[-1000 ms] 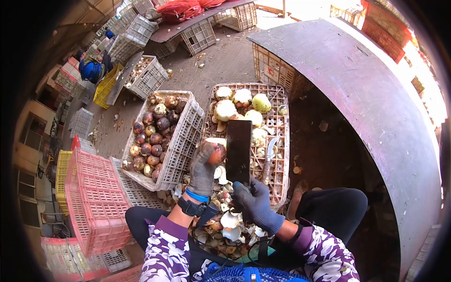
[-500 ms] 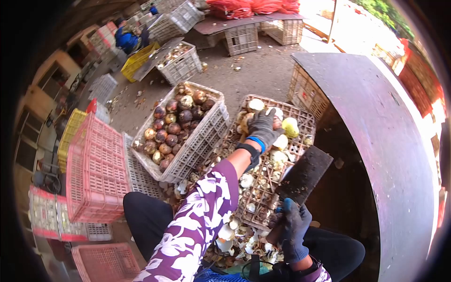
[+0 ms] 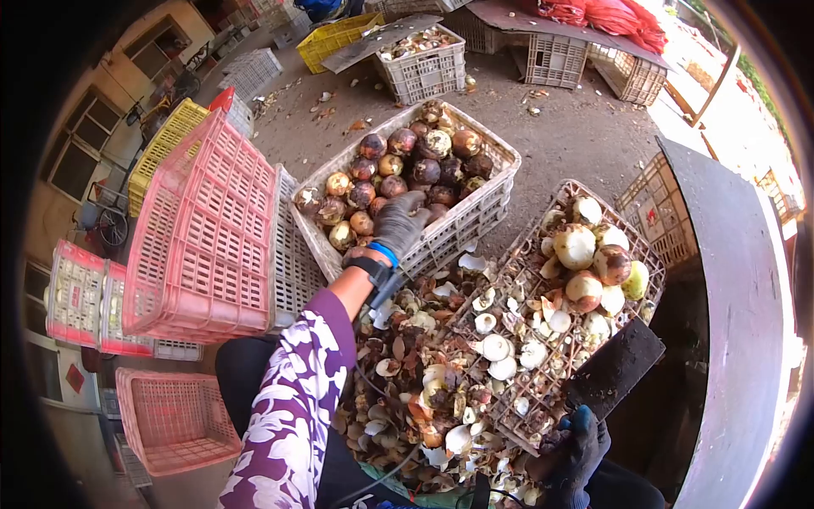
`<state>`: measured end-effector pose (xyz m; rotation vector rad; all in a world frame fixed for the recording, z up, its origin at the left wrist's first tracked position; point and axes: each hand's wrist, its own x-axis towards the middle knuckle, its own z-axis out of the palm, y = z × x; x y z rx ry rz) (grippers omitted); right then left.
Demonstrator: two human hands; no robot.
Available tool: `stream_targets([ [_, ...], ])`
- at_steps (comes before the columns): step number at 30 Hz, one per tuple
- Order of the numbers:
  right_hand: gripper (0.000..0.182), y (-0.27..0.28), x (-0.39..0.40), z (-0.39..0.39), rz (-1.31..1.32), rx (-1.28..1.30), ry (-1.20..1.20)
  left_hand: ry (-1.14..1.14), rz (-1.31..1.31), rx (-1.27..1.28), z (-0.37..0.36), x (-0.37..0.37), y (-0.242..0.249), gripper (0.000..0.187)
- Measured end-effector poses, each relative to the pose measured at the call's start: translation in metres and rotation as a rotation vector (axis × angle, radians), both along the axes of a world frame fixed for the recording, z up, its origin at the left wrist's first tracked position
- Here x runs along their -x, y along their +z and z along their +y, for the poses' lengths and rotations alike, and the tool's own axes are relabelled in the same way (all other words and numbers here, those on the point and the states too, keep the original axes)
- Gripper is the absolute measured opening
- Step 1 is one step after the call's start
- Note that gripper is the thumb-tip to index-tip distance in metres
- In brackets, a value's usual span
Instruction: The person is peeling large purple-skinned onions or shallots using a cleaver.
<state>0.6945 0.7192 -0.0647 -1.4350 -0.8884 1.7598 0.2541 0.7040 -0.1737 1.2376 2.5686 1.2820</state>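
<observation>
My gloved left hand (image 3: pixel 402 222) reaches into the white crate (image 3: pixel 492 188) of brown round bulbs (image 3: pixel 392 187), its fingers bent down over a bulb near the crate's front side. My gloved right hand (image 3: pixel 583 445), at the bottom right, is wrapped round the handle of a cleaver with a wide dark blade (image 3: pixel 616 366). The blade lies over the lower right edge of an upturned plastic crate (image 3: pixel 530 405). On that crate sit several partly peeled bulbs (image 3: pixel 575 246) and cut pieces. Peelings (image 3: pixel 398 348) are heaped between the two crates.
Pink crates (image 3: pixel 212 229) stand at the left, with another pink crate (image 3: pixel 182 416) below. A dark board (image 3: pixel 738 254) is on the right. Behind are a yellow crate (image 3: pixel 339 41), a crate of peelings (image 3: pixel 424 72) and red bags (image 3: pixel 585 17) on a board.
My left hand has moved from the bulbs on the upturned crate to those in the white crate. The view has turned left. My right hand still holds the cleaver.
</observation>
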Motion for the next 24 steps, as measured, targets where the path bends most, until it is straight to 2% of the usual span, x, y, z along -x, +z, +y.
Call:
stream_targets([
  [1,0.027,-0.012,0.001,-0.001,0.018,0.013,-0.035,0.014,-0.018,0.146,-0.022,0.035,-0.021,0.033],
  [2,0.023,-0.021,0.003,-0.001,0.036,0.024,-0.071,0.052,-0.084,0.335,-0.043,0.050,-0.017,0.035],
  [3,0.023,-0.019,0.009,-0.002,0.001,0.027,-0.054,0.112,-0.003,0.539,-0.060,0.064,-0.024,0.039],
  [4,0.019,-0.012,0.013,0.000,-0.129,-0.052,0.082,0.067,-0.070,0.775,-0.077,0.074,-0.030,0.040],
  [6,0.024,0.005,0.023,0.004,-0.386,-0.210,0.352,-0.045,-0.065,1.050,-0.090,0.096,-0.061,0.043],
  [8,0.028,-0.007,0.021,0.005,-0.429,-0.366,0.425,-0.179,-0.060,1.323,-0.094,0.110,-0.095,0.046],
  [10,0.024,-0.015,0.020,0.007,-0.431,-0.503,0.466,-0.294,0.013,1.360,-0.092,0.113,-0.100,0.046],
  [13,0.028,-0.032,0.028,0.005,-0.120,-0.076,-0.020,-0.307,-0.023,1.398,-0.082,0.103,-0.087,0.046],
  [15,0.026,-0.022,0.029,0.009,-0.144,-0.017,0.073,-0.290,0.008,1.300,-0.091,0.114,-0.105,0.048],
  [16,0.024,-0.017,0.027,0.012,-0.157,0.014,0.109,-0.362,-0.051,1.447,-0.082,0.108,-0.086,0.047],
  [17,0.023,-0.017,0.022,0.013,-0.151,0.067,0.135,-0.285,-0.076,1.272,-0.091,0.118,-0.099,0.045],
  [19,0.023,-0.009,0.026,0.015,-0.053,0.173,0.180,-0.168,-0.005,1.141,-0.097,0.121,-0.102,0.046],
  [20,0.022,-0.006,0.028,0.016,-0.089,0.200,0.245,-0.157,-0.043,1.144,-0.090,0.106,-0.074,0.046],
  [22,0.021,-0.007,0.026,0.014,-0.149,0.167,0.386,-0.072,-0.125,0.994,-0.082,0.103,-0.056,0.056],
  [24,0.025,-0.016,0.021,0.012,-0.298,-0.037,0.618,-0.124,-0.186,0.661,-0.087,0.115,-0.063,0.062],
])
